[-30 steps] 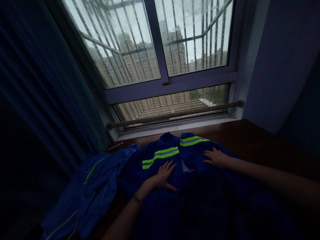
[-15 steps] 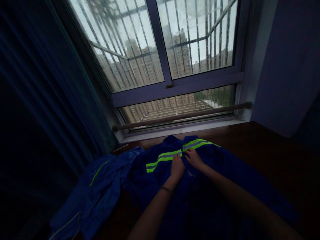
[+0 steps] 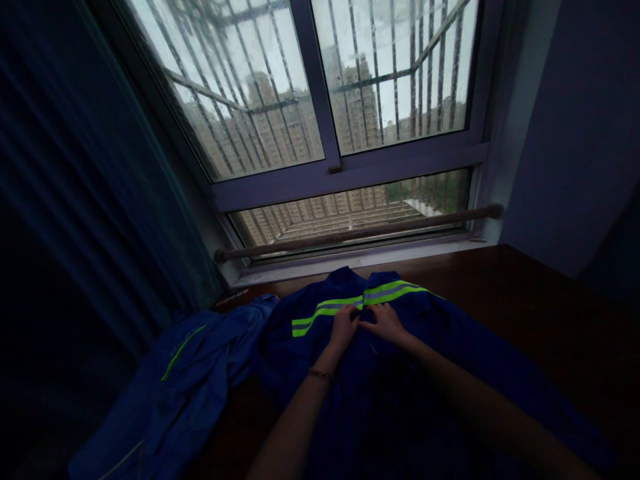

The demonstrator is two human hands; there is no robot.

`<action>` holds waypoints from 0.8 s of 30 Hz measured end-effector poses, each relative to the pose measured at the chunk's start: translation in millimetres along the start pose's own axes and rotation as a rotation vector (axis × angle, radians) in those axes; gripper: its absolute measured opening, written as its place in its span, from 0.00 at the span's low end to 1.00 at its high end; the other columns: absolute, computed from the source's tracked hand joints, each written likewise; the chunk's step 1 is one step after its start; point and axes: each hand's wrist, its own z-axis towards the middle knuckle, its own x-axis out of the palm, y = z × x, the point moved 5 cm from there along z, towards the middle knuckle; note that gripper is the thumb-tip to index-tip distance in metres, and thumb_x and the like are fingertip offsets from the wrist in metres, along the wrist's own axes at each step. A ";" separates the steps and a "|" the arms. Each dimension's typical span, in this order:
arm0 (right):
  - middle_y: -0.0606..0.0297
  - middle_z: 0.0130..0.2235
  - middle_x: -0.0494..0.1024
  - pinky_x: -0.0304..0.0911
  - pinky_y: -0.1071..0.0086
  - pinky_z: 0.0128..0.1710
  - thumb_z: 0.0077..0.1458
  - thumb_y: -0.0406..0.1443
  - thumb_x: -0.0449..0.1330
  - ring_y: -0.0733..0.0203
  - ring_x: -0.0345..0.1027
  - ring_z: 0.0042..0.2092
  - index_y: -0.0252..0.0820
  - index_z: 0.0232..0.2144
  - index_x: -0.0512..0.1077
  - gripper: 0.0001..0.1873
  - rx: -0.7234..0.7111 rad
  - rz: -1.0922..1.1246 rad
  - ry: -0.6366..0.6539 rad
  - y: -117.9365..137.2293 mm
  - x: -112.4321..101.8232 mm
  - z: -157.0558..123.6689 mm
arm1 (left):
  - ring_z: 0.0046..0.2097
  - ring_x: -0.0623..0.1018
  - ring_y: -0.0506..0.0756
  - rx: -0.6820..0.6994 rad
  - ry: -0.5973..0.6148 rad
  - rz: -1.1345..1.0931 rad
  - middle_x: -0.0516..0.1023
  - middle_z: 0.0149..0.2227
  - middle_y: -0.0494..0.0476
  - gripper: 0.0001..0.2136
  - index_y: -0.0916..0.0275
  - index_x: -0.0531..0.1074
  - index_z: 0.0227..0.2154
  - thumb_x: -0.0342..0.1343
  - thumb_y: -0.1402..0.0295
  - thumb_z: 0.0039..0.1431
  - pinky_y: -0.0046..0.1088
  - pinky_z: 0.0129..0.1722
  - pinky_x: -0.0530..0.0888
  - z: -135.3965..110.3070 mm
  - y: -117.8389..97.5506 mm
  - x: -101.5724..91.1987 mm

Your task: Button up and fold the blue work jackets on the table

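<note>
hands, left (image 3: 344, 325) and right (image 3: 386, 324), together on jacket (image 3: 305, 353)

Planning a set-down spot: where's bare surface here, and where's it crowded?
Free: the dark wooden top right of the jacket, bordered by the window sill and the right wall. Crowded: centre, where left hand and right hand meet on the jacket front, and left, where a second blue garment lies beside the curtain.
</note>
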 end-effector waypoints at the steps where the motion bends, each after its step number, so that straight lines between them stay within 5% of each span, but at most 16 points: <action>1: 0.60 0.35 0.71 0.54 0.68 0.35 0.40 0.50 0.58 0.57 0.60 0.37 0.41 0.38 0.68 0.25 0.025 0.031 -0.003 -1.5 0.1 1.0 | 0.38 0.71 0.52 -0.006 -0.013 -0.016 0.72 0.34 0.57 0.07 0.65 0.71 0.30 0.51 0.76 0.47 0.29 0.40 0.66 0.3 -0.2 -3.3; 7: 0.67 0.23 0.66 0.51 0.73 0.25 0.40 0.40 0.56 0.63 0.59 0.26 0.40 0.22 0.63 0.10 0.228 0.276 -0.199 -15.9 -10.4 6.7 | 0.31 0.72 0.52 -0.107 -0.123 -0.199 0.74 0.27 0.54 0.05 0.65 0.71 0.27 0.52 0.71 0.48 0.28 0.34 0.67 0.7 -0.7 -16.5; 11: 0.68 0.22 0.65 0.53 0.73 0.27 0.40 0.37 0.52 0.64 0.58 0.27 0.40 0.18 0.60 0.06 0.189 0.453 -0.368 -12.4 -26.6 5.9 | 0.22 0.72 0.51 -0.257 -0.060 -0.528 0.72 0.20 0.52 0.07 0.65 0.69 0.27 0.52 0.66 0.47 0.26 0.24 0.68 0.4 6.1 -6.1; 17: 0.66 0.28 0.71 0.59 0.71 0.32 0.41 0.33 0.50 0.63 0.64 0.30 0.38 0.26 0.69 0.09 0.059 0.676 -0.187 2.1 -19.4 4.9 | 0.22 0.74 0.52 -0.463 0.016 -0.996 0.73 0.19 0.51 0.13 0.65 0.65 0.26 0.60 0.64 0.39 0.28 0.24 0.71 -0.1 16.5 11.7; 24: 0.62 0.32 0.74 0.60 0.69 0.37 0.49 0.35 0.50 0.61 0.66 0.35 0.39 0.28 0.74 0.12 -0.049 0.605 -0.100 4.1 -9.6 5.0 | 0.21 0.73 0.50 -0.514 0.033 -1.094 0.73 0.19 0.51 0.16 0.66 0.67 0.25 0.63 0.64 0.33 0.26 0.24 0.71 -2.4 16.3 9.9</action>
